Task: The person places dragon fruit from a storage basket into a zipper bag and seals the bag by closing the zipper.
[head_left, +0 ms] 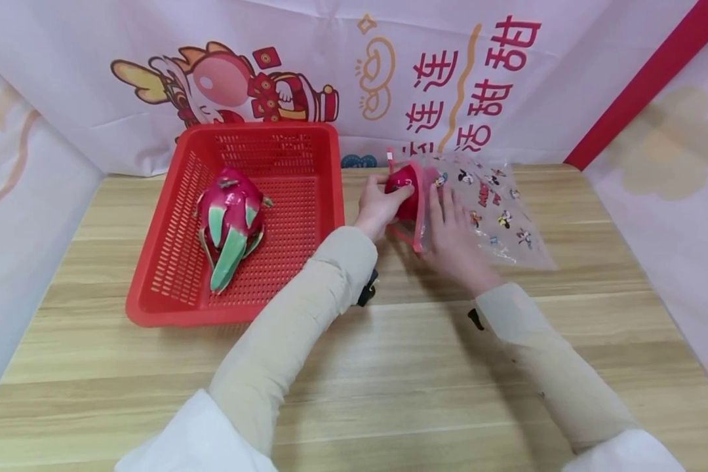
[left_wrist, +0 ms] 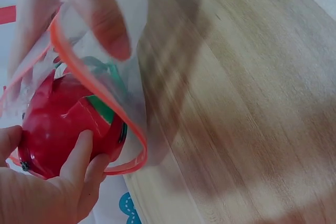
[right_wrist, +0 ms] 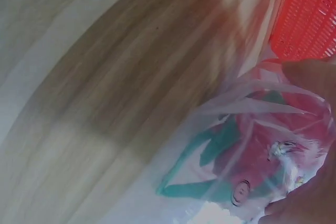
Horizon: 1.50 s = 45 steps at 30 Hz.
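My left hand (head_left: 376,204) grips a red dragon fruit (head_left: 408,206) that sits partly inside the mouth of a clear plastic bag (head_left: 495,196). The bag has a pink-red edge and printed cartoon figures. My right hand (head_left: 457,239) holds the bag near that mouth, thumb and fingers on different sides of it. In the left wrist view, the fruit's smooth red end (left_wrist: 52,124) faces my left fingers. Through the film in the right wrist view, green leaf tips (right_wrist: 199,190) show, blurred. A second dragon fruit (head_left: 229,200) with green scales lies in the red basket (head_left: 236,316).
The basket stands left of my hands on the wooden table (head_left: 401,367). Behind it hangs a white printed cloth (head_left: 307,39) with a cartoon and red characters. More cloth borders both sides. A small black object (head_left: 367,288) shows beside my left wrist.
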Each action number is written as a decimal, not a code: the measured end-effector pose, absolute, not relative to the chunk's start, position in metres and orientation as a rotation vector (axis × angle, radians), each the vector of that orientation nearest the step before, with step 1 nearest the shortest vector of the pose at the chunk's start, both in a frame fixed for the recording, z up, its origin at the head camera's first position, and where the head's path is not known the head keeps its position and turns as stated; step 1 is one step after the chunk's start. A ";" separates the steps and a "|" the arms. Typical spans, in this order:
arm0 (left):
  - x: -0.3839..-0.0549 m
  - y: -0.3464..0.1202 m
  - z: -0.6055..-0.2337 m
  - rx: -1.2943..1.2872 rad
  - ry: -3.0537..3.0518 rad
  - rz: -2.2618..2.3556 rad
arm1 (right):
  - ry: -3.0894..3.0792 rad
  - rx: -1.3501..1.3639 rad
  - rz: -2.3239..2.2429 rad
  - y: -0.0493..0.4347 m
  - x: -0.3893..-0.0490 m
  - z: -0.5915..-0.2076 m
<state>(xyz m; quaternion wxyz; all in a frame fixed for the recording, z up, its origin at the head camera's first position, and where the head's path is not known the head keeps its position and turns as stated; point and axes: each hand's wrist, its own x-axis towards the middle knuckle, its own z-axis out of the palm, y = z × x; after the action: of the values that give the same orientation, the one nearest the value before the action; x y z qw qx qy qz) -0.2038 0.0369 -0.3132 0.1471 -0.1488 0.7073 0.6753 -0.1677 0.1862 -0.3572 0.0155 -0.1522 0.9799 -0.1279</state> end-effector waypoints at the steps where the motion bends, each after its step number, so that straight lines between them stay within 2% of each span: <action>1: -0.204 0.037 -0.313 -0.419 2.041 1.938 | 3.037 -0.474 -0.408 0.186 -0.169 -0.357; 22: -0.208 0.034 -0.316 -0.437 1.899 2.043 | 3.015 -0.528 -0.755 0.181 -0.176 -0.357; 37: -0.214 0.039 -0.312 -0.360 2.115 1.976 | 3.056 -0.670 -0.738 0.177 -0.179 -0.354; 45: -0.221 0.031 -0.307 -0.317 2.259 1.739 | 3.013 -0.733 -0.645 0.180 -0.178 -0.347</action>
<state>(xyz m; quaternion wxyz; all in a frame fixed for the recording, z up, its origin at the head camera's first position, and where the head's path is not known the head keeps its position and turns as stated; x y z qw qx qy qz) -0.2212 0.0308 -0.3067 0.1359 -0.1093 0.7802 0.6007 -0.1777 0.1796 -0.3474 -0.0129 -0.2316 0.9512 -0.2038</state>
